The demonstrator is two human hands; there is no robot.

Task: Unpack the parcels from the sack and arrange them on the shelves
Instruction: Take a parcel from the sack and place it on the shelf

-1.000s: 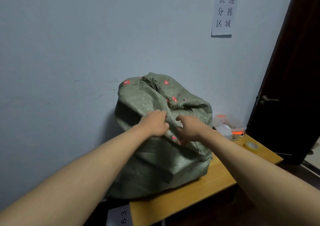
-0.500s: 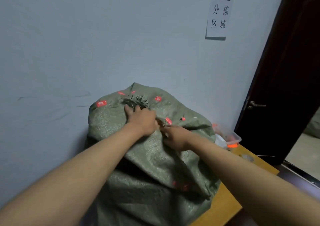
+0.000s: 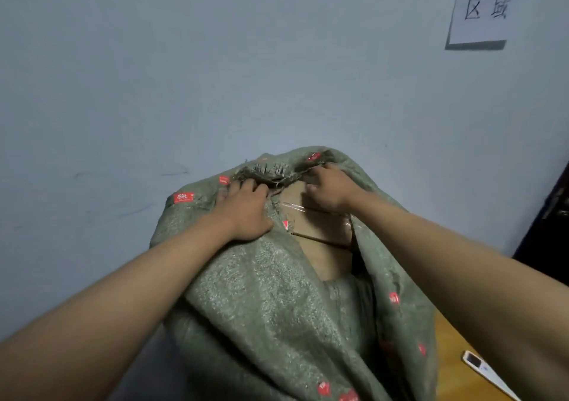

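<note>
A big green woven sack (image 3: 271, 308) with small red labels stands on a wooden table against the wall. Its frayed mouth is spread apart at the top. Inside shows a brown cardboard parcel (image 3: 320, 231) sealed with clear tape. My left hand (image 3: 246, 210) grips the left edge of the mouth, fingers curled into the fabric. My right hand (image 3: 329, 188) grips the right edge of the mouth, just above the parcel. The rest of the sack's contents are hidden by the fabric.
The pale wall stands close behind the sack, with a paper sign (image 3: 483, 9) at upper right. A strip of the wooden table (image 3: 452, 366) shows at lower right, with a white flat device (image 3: 483, 370) on it. A dark door edge (image 3: 551, 213) is at far right.
I have leaned in closer. Both hands moved up to the sack's top and pulled its mouth apart, which uncovered the cardboard parcel inside.
</note>
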